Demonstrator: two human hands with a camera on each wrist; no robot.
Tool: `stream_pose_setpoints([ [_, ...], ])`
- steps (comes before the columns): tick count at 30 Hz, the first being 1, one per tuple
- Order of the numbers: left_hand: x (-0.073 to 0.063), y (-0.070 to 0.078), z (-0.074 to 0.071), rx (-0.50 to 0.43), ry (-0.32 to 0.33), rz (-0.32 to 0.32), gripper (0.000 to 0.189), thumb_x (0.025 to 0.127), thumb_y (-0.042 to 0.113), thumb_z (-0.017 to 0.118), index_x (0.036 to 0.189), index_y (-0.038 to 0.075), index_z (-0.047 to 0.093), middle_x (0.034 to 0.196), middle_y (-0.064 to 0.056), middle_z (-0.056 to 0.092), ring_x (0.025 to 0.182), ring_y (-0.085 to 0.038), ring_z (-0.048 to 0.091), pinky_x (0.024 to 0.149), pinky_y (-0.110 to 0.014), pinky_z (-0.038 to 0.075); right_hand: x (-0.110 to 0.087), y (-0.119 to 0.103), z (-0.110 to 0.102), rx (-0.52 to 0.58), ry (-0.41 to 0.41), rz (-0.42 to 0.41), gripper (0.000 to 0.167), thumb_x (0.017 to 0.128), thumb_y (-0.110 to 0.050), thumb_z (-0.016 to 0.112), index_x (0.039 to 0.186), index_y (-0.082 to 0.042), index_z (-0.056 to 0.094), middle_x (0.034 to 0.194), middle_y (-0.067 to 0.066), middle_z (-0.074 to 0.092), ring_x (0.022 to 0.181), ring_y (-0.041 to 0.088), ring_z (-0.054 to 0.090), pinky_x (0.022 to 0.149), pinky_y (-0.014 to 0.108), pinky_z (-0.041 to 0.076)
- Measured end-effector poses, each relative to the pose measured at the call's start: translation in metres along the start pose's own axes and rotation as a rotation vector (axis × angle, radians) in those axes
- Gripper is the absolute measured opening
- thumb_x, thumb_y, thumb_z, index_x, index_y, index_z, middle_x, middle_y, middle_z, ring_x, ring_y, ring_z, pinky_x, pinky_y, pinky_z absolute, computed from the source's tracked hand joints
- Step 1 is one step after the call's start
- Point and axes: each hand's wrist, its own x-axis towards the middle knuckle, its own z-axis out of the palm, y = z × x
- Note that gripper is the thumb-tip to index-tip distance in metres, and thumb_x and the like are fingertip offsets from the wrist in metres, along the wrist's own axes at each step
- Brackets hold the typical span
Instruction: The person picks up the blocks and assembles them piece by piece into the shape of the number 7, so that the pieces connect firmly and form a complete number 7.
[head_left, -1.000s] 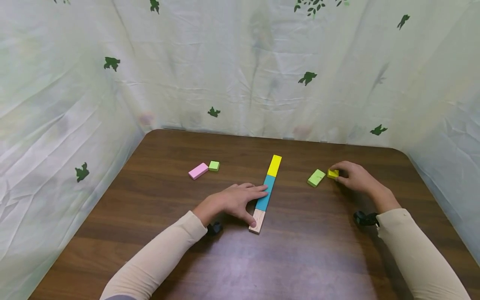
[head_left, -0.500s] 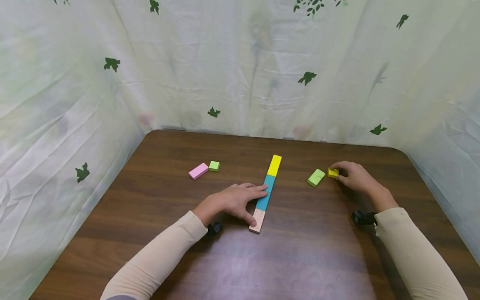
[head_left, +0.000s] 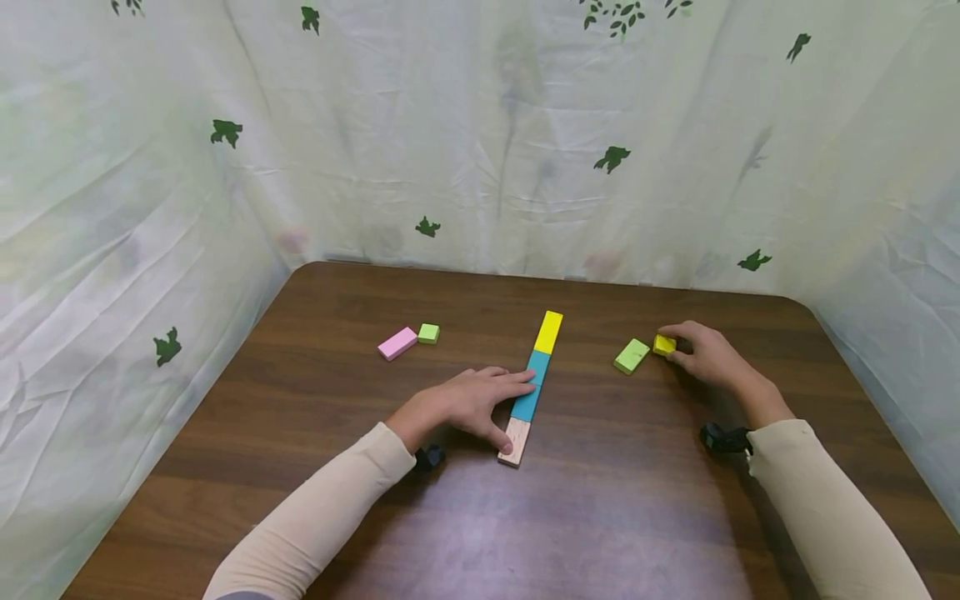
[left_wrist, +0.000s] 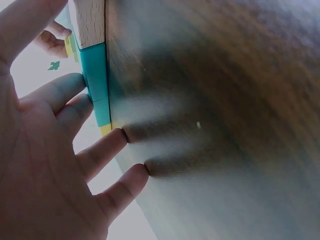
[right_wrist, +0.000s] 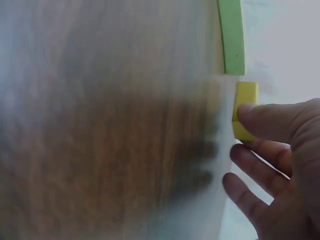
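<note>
My left hand point(head_left: 474, 402) lies spread at a straight row of flat blocks, thumb on the plain wooden block point(head_left: 517, 435) at the near end and fingertips on the blue section point(head_left: 527, 406). A yellow block point(head_left: 549, 332) forms the row's far end. Seen from the left wrist, two fingertips touch the table beside the row. On the right, my right hand point(head_left: 707, 354) pinches a small yellow block point(right_wrist: 247, 95) between thumb and index finger, the other fingers loosely bent. Just left of it lies a light green block point(head_left: 632, 356).
A pink block point(head_left: 397, 342) and a small green block point(head_left: 428, 333) lie together at the table's back left. The brown wooden table point(head_left: 315, 467) ends at a pale curtain point(head_left: 480, 125) with green bird shapes, hung around the back and sides.
My right hand and the small yellow block have shifted very slightly left, and the block has turned a little. My left hand and the row have stayed put.
</note>
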Motion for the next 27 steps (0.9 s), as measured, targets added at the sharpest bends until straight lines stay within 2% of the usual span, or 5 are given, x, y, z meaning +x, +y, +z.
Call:
stream_pose_setpoints([
  [5, -0.001, 0.000, 0.001, -0.006, 0.004, 0.000, 0.092, 0.081, 0.053, 0.076, 0.157, 0.030, 0.030, 0.167, 0.014, 0.015, 0.152, -0.024, 0.022, 0.119, -0.052, 0.027, -0.002, -0.001, 0.001, 0.020, 0.024, -0.010, 0.039, 0.090, -0.002, 0.066, 0.129, 0.005, 0.060, 0.118, 0.026, 0.063, 0.103, 0.041, 0.061, 0.089, 0.058, 0.049],
  [12, -0.002, -0.001, 0.002, -0.002, 0.007, -0.005, 0.091, 0.081, 0.053, 0.076, 0.157, 0.031, 0.030, 0.167, 0.015, 0.016, 0.152, -0.023, 0.023, 0.118, -0.052, 0.028, 0.002, -0.008, 0.000, 0.054, 0.023, -0.003, 0.040, 0.091, -0.001, 0.065, 0.131, 0.003, 0.059, 0.122, 0.025, 0.061, 0.109, 0.042, 0.061, 0.091, 0.059, 0.050],
  [21, 0.000, -0.001, 0.002, -0.004, 0.002, -0.005, 0.092, 0.082, 0.054, 0.075, 0.157, 0.032, 0.029, 0.167, 0.016, 0.014, 0.153, -0.023, 0.021, 0.119, -0.053, 0.026, 0.014, -0.015, -0.007, 0.053, -0.009, -0.003, 0.040, 0.092, 0.000, 0.063, 0.132, 0.003, 0.058, 0.125, 0.024, 0.059, 0.113, 0.042, 0.057, 0.092, 0.058, 0.050],
  [27, 0.000, -0.001, 0.002, 0.001, 0.008, -0.003, 0.092, 0.081, 0.054, 0.075, 0.157, 0.031, 0.029, 0.167, 0.015, 0.015, 0.153, -0.023, 0.022, 0.119, -0.052, 0.026, 0.029, -0.018, -0.013, 0.063, -0.038, 0.016, 0.041, 0.093, -0.001, 0.061, 0.134, 0.003, 0.057, 0.128, 0.025, 0.057, 0.117, 0.043, 0.055, 0.094, 0.059, 0.049],
])
